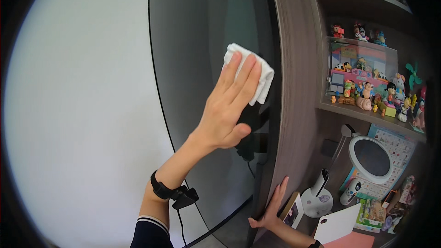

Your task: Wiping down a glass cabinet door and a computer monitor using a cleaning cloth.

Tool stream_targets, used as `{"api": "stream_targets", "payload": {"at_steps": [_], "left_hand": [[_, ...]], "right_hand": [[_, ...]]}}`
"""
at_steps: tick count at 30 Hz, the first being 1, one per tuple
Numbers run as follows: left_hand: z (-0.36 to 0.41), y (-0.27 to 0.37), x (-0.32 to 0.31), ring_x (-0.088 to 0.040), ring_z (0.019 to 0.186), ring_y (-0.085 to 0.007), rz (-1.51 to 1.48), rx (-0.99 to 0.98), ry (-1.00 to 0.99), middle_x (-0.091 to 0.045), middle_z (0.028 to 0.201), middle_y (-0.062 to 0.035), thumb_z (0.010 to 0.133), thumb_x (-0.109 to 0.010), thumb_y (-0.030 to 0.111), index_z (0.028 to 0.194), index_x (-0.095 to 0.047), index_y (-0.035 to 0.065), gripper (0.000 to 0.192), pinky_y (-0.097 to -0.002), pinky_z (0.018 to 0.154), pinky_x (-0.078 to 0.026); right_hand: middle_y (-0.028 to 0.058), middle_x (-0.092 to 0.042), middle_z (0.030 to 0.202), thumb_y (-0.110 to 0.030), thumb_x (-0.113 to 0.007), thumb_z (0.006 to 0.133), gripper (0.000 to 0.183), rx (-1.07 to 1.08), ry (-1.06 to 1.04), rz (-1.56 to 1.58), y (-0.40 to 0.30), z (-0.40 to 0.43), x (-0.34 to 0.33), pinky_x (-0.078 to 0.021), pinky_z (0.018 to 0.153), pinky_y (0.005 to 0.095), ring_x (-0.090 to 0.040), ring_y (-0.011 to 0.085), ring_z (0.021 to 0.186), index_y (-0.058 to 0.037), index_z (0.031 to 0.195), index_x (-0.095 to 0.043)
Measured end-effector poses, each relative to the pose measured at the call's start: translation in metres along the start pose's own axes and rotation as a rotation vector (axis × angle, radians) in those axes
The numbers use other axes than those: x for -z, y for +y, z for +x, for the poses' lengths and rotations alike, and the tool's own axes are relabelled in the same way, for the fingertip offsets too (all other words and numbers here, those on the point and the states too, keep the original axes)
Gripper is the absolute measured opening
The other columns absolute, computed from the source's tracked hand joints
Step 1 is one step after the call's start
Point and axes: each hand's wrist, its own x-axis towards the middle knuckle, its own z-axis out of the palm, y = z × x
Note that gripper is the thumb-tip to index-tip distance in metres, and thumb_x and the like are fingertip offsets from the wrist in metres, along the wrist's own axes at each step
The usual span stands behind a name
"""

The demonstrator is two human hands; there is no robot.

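Observation:
My left hand (227,110) presses a folded white cloth (263,79) flat against a dark, glossy glass-like panel (186,58). Its fingers lie over the cloth and the thumb points out to the right. A black strap with a small black device (184,198) and a cable sits around that wrist. Lower right, my right hand (274,206) rests with fingers spread against the side of a wood-grain cabinet panel (296,75), holding nothing. The dark panel mirrors a dim shape below the cloth.
A plain white surface (86,110) fills the left. To the right, shelves (365,113) carry many small figurines. Below them stand a round-headed desk lamp (317,203), a framed picture (293,210), a white tablet or case (336,225), and a chart (392,155).

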Motion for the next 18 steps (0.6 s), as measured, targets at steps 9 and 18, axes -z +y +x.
{"api": "stream_targets", "payload": {"at_steps": [9,18], "left_hand": [[0.12,-0.063,0.029,-0.02,0.122,-0.0322,0.054,0.005,0.17,-0.027,0.129,-0.0186,0.086,-0.02,0.036,0.124,-0.027,-0.0013,0.054,-0.0331,0.099,-0.018],[0.077,-0.047,0.008,-0.024,0.121,-0.0343,0.02,-0.151,0.16,-0.033,0.128,-0.0159,0.083,-0.037,0.044,0.122,-0.035,0.0013,0.058,-0.0366,0.098,-0.022]], "right_hand": [[0.0372,0.002,0.127,-0.058,-0.058,0.052,0.112,0.009,-0.032,-0.01,0.006,-0.001,-0.002,-0.0064,0.09,0.0605,-0.002,0.0513,0.119,-0.0044,0.132,0.0],[0.0363,0.002,0.128,-0.057,-0.06,0.048,0.114,0.011,-0.004,0.005,0.011,-0.002,-0.001,-0.006,0.091,0.0603,-0.002,0.0514,0.119,-0.0078,0.132,-0.001]]}}
